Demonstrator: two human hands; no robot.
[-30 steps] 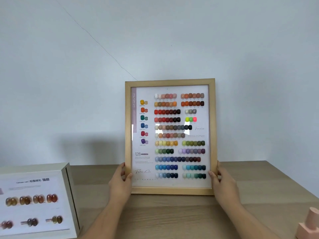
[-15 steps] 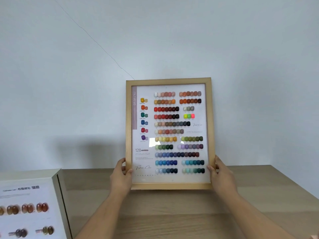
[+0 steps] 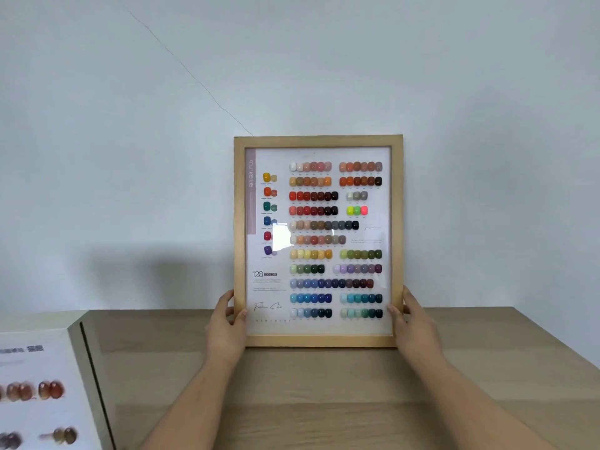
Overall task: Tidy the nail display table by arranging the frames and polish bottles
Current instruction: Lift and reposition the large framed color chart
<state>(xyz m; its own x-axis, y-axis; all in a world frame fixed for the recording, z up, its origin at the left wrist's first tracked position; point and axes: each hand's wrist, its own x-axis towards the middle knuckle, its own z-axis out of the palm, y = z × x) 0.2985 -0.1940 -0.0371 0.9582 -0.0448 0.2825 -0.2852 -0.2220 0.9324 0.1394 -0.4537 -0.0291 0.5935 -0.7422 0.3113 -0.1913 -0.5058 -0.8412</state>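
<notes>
Wooden frame (image 3: pixel 318 141) upright on table (image 3: pixel 487 368), near wall. Left hand (image 3: pixel 225 326) and right hand (image 3: pixel 414 323) closed on its lower side edges. White frame (image 3: pixel 76 368) left of it, unplaced. No bottles visible. Judged early; release and remaining arranging outstanding.

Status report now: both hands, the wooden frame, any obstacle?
Left hand and right hand grip wooden frame at its lower sides. Frame upright, near the wall. White display box far left, apart. Nothing blocks.

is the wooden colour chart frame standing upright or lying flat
Upright. The light wooden frame with the nail colour chart stands facing the camera on the wooden table, left hand and right hand gripping its lower sides.
</notes>
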